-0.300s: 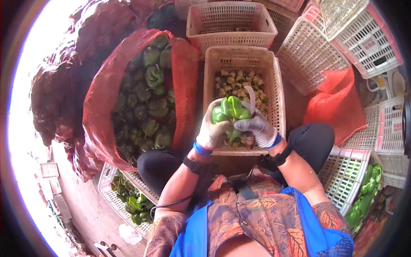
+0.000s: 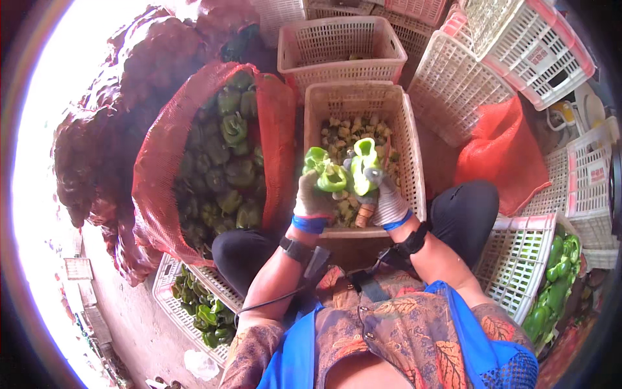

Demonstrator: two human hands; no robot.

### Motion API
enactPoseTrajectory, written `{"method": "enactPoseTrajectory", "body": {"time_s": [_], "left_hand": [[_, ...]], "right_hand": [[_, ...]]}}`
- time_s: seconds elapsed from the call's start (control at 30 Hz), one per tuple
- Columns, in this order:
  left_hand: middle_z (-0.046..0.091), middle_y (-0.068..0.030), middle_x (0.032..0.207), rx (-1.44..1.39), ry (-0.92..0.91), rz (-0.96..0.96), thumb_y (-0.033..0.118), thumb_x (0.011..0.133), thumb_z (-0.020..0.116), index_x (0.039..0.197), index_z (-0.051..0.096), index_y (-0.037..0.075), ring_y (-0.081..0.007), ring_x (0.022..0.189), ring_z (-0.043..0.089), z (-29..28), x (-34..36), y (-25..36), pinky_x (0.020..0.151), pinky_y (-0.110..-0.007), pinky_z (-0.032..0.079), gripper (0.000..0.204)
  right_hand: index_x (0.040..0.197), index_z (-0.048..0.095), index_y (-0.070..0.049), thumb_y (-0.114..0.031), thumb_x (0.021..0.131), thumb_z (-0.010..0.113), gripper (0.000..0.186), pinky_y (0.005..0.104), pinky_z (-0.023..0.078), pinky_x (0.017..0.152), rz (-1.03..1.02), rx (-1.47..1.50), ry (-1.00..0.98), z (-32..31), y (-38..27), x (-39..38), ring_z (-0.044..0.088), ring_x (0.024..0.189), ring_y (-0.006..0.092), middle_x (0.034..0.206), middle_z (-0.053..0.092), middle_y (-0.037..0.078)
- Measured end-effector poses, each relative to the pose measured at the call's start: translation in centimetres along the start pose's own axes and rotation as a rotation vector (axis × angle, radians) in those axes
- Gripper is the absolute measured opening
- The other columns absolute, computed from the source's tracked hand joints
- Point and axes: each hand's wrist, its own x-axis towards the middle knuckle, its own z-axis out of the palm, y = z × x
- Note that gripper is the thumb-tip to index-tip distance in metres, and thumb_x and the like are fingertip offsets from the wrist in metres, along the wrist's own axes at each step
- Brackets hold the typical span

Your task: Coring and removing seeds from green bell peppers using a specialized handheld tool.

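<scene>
Above a crate of trimmings, my gloved left hand (image 2: 313, 198) is closed on one piece of a split green bell pepper (image 2: 333, 178), its hollow inside showing. My gloved right hand (image 2: 387, 194) grips the other pepper half (image 2: 364, 163), its pale cut face exposed. The two pieces are apart or barely touching. A brown knife handle (image 2: 365, 214) juts from under the right hand toward me; the blade cannot be made out. Pepper cores (image 2: 350, 126) lie in the plastic crate (image 2: 415, 149) beneath both hands.
A red mesh sack (image 2: 150, 175) of whole green peppers (image 2: 217, 152) stands at my left. Cut peppers fill crates at lower left (image 2: 207, 314) and lower right (image 2: 551, 285). A red mesh bag (image 2: 502, 159) and stacked crates (image 2: 531, 58) are at right.
The pepper, held together before, is now in two pieces, one per hand. My hands have moved apart slightly and the right hand has turned; the curved blade seen before is hidden.
</scene>
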Motion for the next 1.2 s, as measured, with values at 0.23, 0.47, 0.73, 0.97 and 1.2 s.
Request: {"method": "enactPoseTrajectory", "body": {"time_s": [0.23,0.47,0.73,0.97,1.2], "left_hand": [[0.062,-0.0155,0.114,0.063,-0.053,-0.018,0.036,0.085,0.052,0.120,0.057,0.003,-0.0313,0.107,0.061,4.7,-1.6,0.2,0.099,-0.053,0.047,0.048],[0.059,-0.0092,0.122,0.173,-0.126,-0.107,0.031,0.081,0.072,0.134,0.047,0.011,-0.0271,0.113,0.058,0.8,-0.4,-0.7,0.099,-0.050,0.046,0.062],[0.051,-0.0078,0.126,0.662,-0.130,0.032,0.032,0.078,0.078,0.137,0.038,0.010,-0.0206,0.115,0.053,2.2,-1.5,0.3,0.098,-0.037,0.046,0.075],[0.059,-0.0108,0.117,0.687,-0.094,0.014,0.037,0.082,0.074,0.120,0.047,0.009,-0.0210,0.111,0.056,0.6,-3.0,-1.3,0.094,-0.037,0.046,0.055],[0.063,-0.0082,0.104,0.756,0.019,-0.007,0.027,0.079,0.070,0.120,0.049,0.002,-0.0184,0.096,0.061,2.4,-0.9,-0.9,0.086,-0.036,0.050,0.052]], "right_hand": [[0.126,0.052,-0.003,-0.035,0.084,0.072,0.056,0.0220,0.050,0.043,0.154,-0.328,-0.049,-5.2,-3.6,1.6,0.059,0.057,0.0097,0.103,0.066,0.010],[0.134,0.042,-0.015,-0.011,0.082,0.066,0.057,0.0244,0.044,0.044,0.087,-1.221,-0.012,3.3,-5.6,0.1,0.053,0.049,0.0113,0.083,0.062,0.007],[0.137,0.053,-0.021,-0.038,0.081,0.073,0.061,0.0380,0.048,0.087,-0.322,-1.677,-0.375,5.0,-4.3,-1.0,0.061,0.102,0.0334,0.111,0.065,0.016],[0.132,0.056,-0.012,-0.052,0.086,0.065,0.061,0.0368,0.051,0.074,-0.324,-1.716,-0.423,1.2,-2.0,-2.0,0.067,0.086,0.0283,0.091,0.064,0.014],[0.116,0.063,-0.006,-0.034,0.091,0.068,0.038,0.0235,0.045,0.053,0.133,-0.964,-0.214,0.7,-2.8,-2.7,0.055,0.059,0.0071,0.076,0.062,-0.002]]}}
